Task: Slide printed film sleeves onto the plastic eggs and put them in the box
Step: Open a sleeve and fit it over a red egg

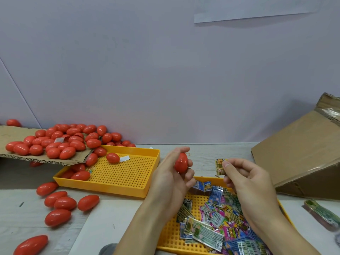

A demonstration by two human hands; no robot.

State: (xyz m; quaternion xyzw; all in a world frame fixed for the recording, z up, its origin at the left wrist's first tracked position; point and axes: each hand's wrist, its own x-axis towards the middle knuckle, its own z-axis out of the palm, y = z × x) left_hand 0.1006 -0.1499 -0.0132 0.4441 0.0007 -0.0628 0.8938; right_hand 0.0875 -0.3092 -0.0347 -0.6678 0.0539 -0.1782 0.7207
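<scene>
Pale wall [147,70], light wood-grain table [206,153]

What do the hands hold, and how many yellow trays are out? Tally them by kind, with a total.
red egg, held in the left hand: 1
film sleeve, pinched by the right hand: 1
yellow trays, far tray and near tray: 2
Total: 4

Small hand-assembly or packing workstation: plain worktable [206,153] against a bare wall, bulk red plastic eggs [55,142] spilled from a cardboard flap [11,133], yellow perforated trays [128,181], loose printed film sleeves [220,218], cardboard box [301,155].
</scene>
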